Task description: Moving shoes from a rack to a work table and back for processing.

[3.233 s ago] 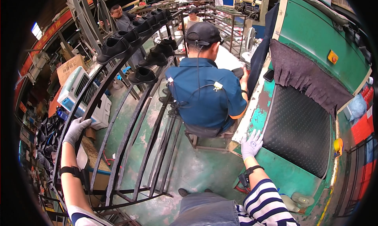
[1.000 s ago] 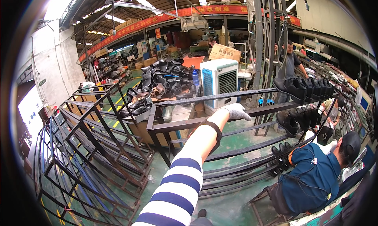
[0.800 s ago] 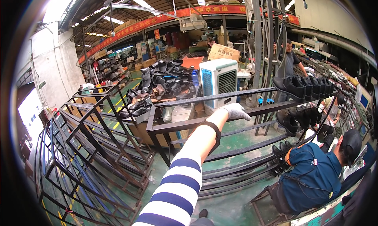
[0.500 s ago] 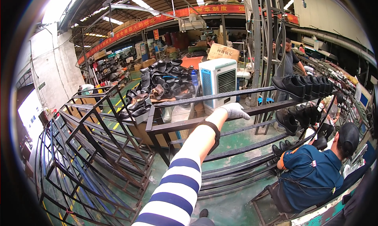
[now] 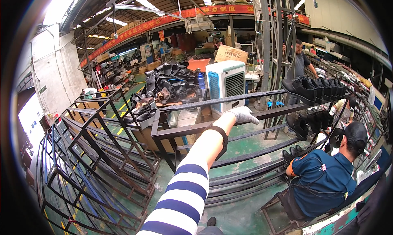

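One gloved hand (image 5: 242, 114) atop rack rail (image 5: 262, 112)

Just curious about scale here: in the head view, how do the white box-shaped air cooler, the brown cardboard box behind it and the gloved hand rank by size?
1. White box-shaped air cooler.
2. Brown cardboard box, farther off, so unsure.
3. Gloved hand.

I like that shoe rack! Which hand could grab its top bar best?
Probably the left. The gloved left hand rests on the metal rack's top bar, while the right hand is out of view.
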### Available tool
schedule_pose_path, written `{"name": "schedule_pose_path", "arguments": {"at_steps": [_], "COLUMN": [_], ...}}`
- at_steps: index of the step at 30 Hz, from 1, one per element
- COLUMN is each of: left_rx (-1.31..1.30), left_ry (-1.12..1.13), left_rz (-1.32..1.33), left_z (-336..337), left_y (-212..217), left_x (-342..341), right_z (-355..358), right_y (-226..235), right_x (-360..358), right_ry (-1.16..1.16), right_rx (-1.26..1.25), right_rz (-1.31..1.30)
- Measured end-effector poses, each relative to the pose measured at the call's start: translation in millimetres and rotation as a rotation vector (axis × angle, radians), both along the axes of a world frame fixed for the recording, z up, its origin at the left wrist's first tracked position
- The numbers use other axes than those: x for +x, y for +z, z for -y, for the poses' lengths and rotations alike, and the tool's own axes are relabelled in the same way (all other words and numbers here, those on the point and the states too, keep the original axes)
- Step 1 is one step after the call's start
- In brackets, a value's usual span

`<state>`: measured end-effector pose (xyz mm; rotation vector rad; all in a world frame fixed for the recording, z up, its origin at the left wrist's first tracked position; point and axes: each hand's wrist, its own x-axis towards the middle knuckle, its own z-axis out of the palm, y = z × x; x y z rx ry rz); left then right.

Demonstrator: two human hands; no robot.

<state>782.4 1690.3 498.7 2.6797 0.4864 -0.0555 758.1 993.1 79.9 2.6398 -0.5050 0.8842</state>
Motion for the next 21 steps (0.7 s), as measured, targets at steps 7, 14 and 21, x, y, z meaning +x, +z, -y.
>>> {"name": "schedule_pose_path", "arguments": {"at_steps": [7,14,21], "left_rx": [0.032,0.008,0.007], "left_ry": [0.004,0.0,-0.03], "left_rz": [0.004,0.014,-0.028], "left_z": [-0.6,0.2,0.7], "left_y": [-0.9,-1.7,4.0], "left_x": [1.5,1.3,2.2], "right_z": [-2.0,-0.5,-1.7], "right_y": [0.3,-1.8,3.2], "right_x": [2.0,3.2,1.3], "right_ry": [0.004,0.006,0.027], "right_rx": [-0.009,-0.018,-0.069], "right_rz": [0.034,0.066,0.071]}}
